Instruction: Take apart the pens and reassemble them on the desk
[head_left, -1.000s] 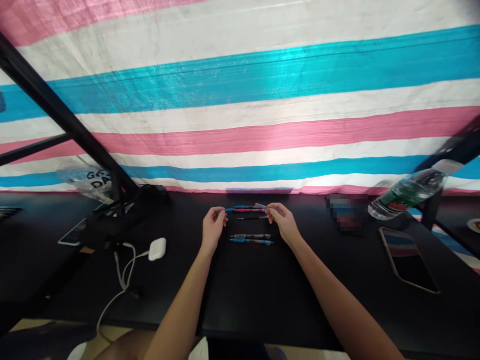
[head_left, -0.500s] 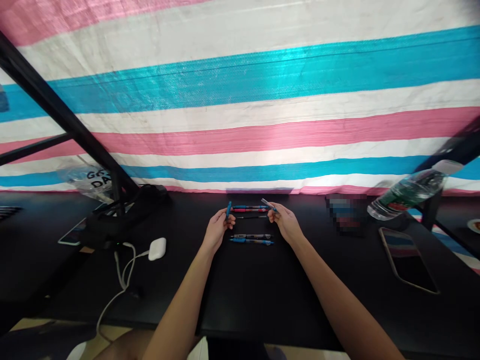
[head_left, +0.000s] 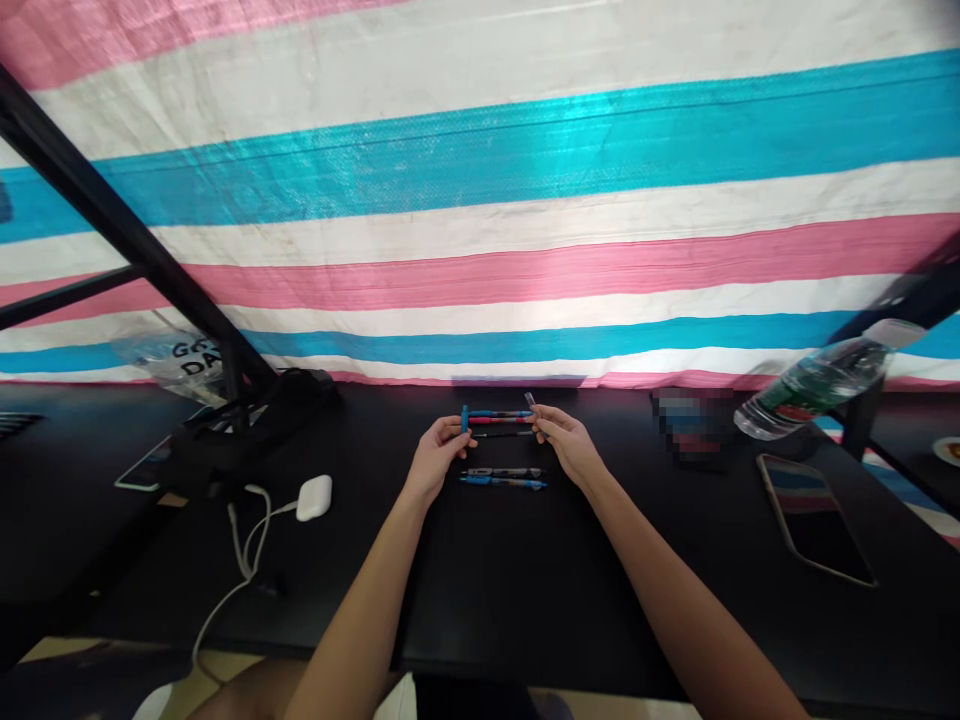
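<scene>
My left hand (head_left: 435,455) pinches a short blue pen part (head_left: 465,418), held upright over the black table (head_left: 487,570). My right hand (head_left: 570,445) pinches a clear pen barrel (head_left: 530,402), tilted up. Between the hands lie a blue pen and a red pen (head_left: 499,418) side by side, with a thin dark refill (head_left: 502,434) just in front of them. Closer to me rest a dark pen (head_left: 501,471) and a blue pen (head_left: 504,483), parallel to each other.
A white charger case (head_left: 314,497) with a cable lies at the left, beside a black bag (head_left: 247,420) and a slanted black frame bar (head_left: 127,230). A phone (head_left: 814,517) and a tipped water bottle (head_left: 821,388) sit at the right. A striped tarp (head_left: 480,200) hangs behind.
The two hands pulled a pen apart: one second ago it was held level between them, now each hand holds its own piece, turned upright, and the hands sit slightly closer together.
</scene>
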